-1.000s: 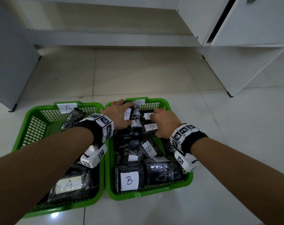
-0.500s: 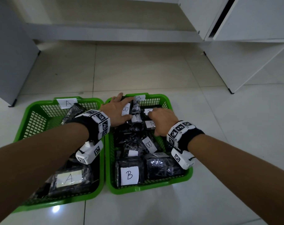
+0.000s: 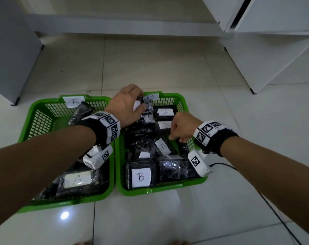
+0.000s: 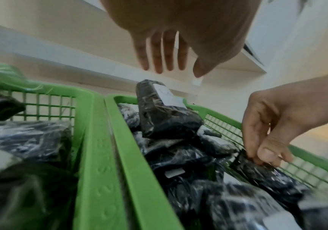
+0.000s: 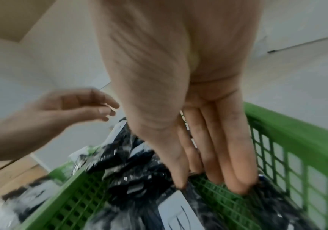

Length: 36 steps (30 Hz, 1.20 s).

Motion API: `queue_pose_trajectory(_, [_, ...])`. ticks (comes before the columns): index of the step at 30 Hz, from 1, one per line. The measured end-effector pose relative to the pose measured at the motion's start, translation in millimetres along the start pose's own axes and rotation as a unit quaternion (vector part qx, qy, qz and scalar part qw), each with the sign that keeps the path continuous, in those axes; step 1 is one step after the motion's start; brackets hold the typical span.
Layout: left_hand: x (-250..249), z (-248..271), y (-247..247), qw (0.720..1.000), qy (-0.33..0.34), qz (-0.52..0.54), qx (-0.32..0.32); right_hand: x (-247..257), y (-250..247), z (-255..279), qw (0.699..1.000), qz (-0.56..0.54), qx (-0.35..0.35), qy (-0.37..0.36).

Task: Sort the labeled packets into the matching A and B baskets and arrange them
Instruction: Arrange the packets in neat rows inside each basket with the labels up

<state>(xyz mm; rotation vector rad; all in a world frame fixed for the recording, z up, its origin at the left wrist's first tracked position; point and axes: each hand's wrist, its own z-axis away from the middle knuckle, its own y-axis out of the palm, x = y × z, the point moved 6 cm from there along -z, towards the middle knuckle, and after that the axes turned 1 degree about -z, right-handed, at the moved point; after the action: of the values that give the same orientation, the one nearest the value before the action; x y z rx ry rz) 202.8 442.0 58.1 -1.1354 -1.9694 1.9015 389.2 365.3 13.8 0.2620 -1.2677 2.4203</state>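
Observation:
Two green baskets stand side by side on the floor: basket A (image 3: 42,110) on the left and basket B (image 3: 177,97) on the right. Both hold black plastic-wrapped packets with white labels, such as an A packet (image 3: 77,179) and a B packet (image 3: 141,176). My left hand (image 3: 127,105) hovers with straight fingers (image 4: 157,62) over an upright packet (image 4: 165,118) at basket B's far end and holds nothing. My right hand (image 3: 178,129) reaches down by basket B's right wall. Its thumb and fingers (image 4: 265,155) pinch the top edge of a black packet (image 4: 267,174).
A white cabinet (image 3: 273,59) stands at the back right and a grey cabinet (image 3: 8,59) at the left. A low white ledge (image 3: 123,27) runs along the back. A black cable (image 3: 273,209) trails over the floor tiles to the right of basket B.
My left hand has lifted off the far packets in basket B and opened above them. My right hand has drawn back to the right wall and pinched a packet there.

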Motion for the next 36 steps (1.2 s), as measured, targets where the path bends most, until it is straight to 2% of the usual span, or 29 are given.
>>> queue_pose_trajectory(1, [-12.8,4.2,-3.9,0.999,0.045,0.011,-0.023,-0.9,8.9,2.9,0.999,0.017,0.035,-0.003])
queue_pose_trajectory(2, [-25.2,9.0,-3.2,0.996,0.082,0.026,-0.016,-0.2,15.2,6.4,0.998,0.033,0.056,-0.011])
queue_pose_trajectory(4, [-46.0,19.8,11.3,0.988,0.120,0.048,0.084,2.6,20.3,13.6,0.996,0.045,0.077,-0.029])
queue_pose_trajectory(6, [-59.0,32.3,32.1,0.971,0.126,0.045,0.196,3.5,24.7,24.0,0.991,0.040,0.119,-0.043])
queue_pose_trajectory(7, [-62.5,37.6,40.6,0.964,0.125,0.039,0.229,2.8,29.6,30.2,0.986,0.041,0.153,-0.046])
queue_pose_trajectory(10, [-63.1,44.8,56.1,0.956,0.101,0.042,0.274,-3.8,47.6,46.8,0.968,0.076,0.234,-0.043])
queue_pose_trajectory(12, [-60.8,44.4,58.9,0.955,0.067,0.046,0.284,-9.6,52.2,49.7,0.971,0.087,0.219,-0.030])
queue_pose_trajectory(15, [-59.0,40.9,56.1,0.955,0.002,0.092,0.283,-8.1,38.0,54.6,0.987,0.028,0.152,-0.054])
queue_pose_trajectory(17, [-60.4,41.6,53.2,0.936,-0.050,0.196,0.287,-5.7,20.2,61.0,0.991,-0.047,0.103,-0.076])
queue_pose_trajectory(19, [-65.3,43.4,48.7,0.912,-0.067,0.276,0.295,-2.0,-0.3,66.5,0.990,-0.091,0.017,-0.105])
queue_pose_trajectory(20, [-67.2,44.3,45.7,0.911,-0.064,0.280,0.295,-0.5,-8.8,68.3,0.987,-0.099,-0.037,-0.123])
queue_pose_trajectory(22, [-66.2,41.8,37.2,0.941,-0.041,0.219,0.256,2.0,-17.6,71.0,0.974,-0.103,-0.119,-0.166])
queue_pose_trajectory(24, [-61.1,35.9,22.5,0.971,-0.025,0.153,0.181,3.1,-18.3,70.4,0.968,-0.099,-0.148,-0.179])
queue_pose_trajectory(26, [-51.9,31.3,8.6,0.984,-0.031,0.124,0.126,-2.0,-17.3,67.2,0.969,-0.103,-0.166,-0.154])
queue_pose_trajectory(29, [-32.7,28.2,-5.8,0.990,-0.055,0.097,0.089,-10.5,-12.2,63.8,0.953,-0.121,-0.260,-0.096])
queue_pose_trajectory(30, [-27.6,29.0,-9.1,0.991,-0.063,0.088,0.082,-10.2,-5.3,59.9,0.959,-0.100,-0.257,-0.070])
queue_pose_trajectory(32, [-20.3,32.6,-9.7,0.992,-0.076,0.075,0.073,-5.8,23.4,45.6,0.986,-0.029,-0.165,-0.025])
queue_pose_trajectory(34, [-17.9,37.0,-6.8,0.991,-0.086,0.073,0.071,1.2,53.2,34.7,0.996,0.031,-0.084,0.000])
queue_pose_trajectory(36, [-18.8,40.8,-1.3,0.991,-0.084,0.075,0.076,11.3,70.5,28.2,0.995,0.073,-0.069,0.006])
